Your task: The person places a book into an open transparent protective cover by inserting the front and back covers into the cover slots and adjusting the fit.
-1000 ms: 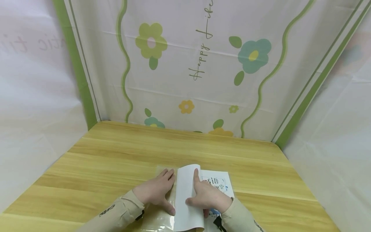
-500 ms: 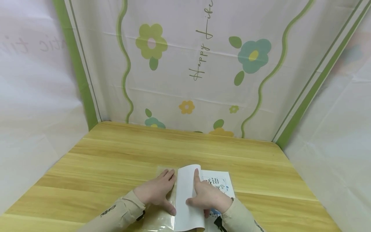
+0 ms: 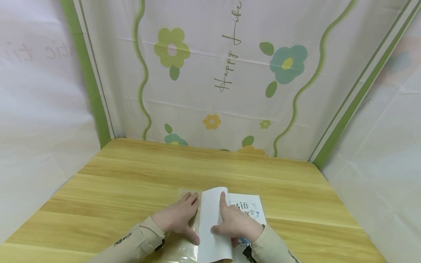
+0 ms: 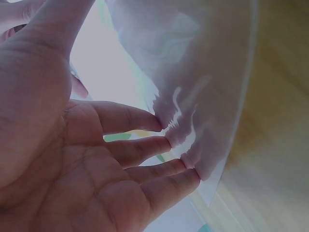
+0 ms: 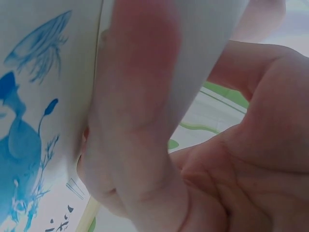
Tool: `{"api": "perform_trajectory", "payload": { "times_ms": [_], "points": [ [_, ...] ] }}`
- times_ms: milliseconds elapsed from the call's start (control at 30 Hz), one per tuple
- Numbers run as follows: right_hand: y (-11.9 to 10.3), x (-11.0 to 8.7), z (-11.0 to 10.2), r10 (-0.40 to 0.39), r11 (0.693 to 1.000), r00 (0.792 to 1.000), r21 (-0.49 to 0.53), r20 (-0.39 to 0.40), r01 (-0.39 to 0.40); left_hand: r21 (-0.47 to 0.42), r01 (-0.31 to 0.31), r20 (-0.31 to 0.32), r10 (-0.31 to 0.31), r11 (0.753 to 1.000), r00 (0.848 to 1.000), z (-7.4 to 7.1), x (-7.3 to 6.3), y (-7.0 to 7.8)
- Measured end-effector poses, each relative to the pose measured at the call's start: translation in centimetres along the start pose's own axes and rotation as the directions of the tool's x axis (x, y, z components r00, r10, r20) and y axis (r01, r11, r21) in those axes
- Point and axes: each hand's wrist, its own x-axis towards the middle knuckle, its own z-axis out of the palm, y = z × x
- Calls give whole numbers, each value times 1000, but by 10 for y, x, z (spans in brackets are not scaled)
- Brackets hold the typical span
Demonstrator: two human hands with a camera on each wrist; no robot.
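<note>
A book (image 3: 246,204) with black Chinese characters and blue artwork lies near the front of the table. Beside its printed face, a curved white leaf (image 3: 208,223) rises to the left. My right hand (image 3: 236,221) grips this leaf, index finger and thumb on its white side and other fingers tucked behind it. In the right wrist view, curled fingers lie beside the blue-printed face (image 5: 24,145). To the left spreads a clear plastic book cover (image 3: 179,248). My left hand (image 3: 174,219) presses on it with fingers extended; in the left wrist view its fingertips meet the clear film (image 4: 217,72).
The wooden table (image 3: 131,175) extends behind and to both sides of the book. A white flowered curtain (image 3: 210,73) hangs along its back edge, with more pale cloth at left and right.
</note>
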Motion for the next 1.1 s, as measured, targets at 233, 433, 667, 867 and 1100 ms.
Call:
{"api": "perform_trajectory", "payload": {
  "times_ms": [233,433,667,867,1100],
  "points": [
    [0,0,0,-13,1000,1000,-4,-2,13,10,-12,-11,12,1000,1000,0,0,-1],
    [1,0,-1,-24,1000,1000,8,15,24,6,-16,-16,17,1000,1000,1,-1,-1],
    [2,0,-2,-30,1000,999,0,30,30,-12,-9,-13,8,1000,1000,0,-1,0],
    [1,-1,-1,-27,1000,1000,-3,15,27,-14,-7,-7,6,1000,1000,-1,-2,1],
    [0,-1,-1,-43,999,999,-18,8,43,-19,-17,-14,17,1000,1000,-2,-2,1]
  ]
}}
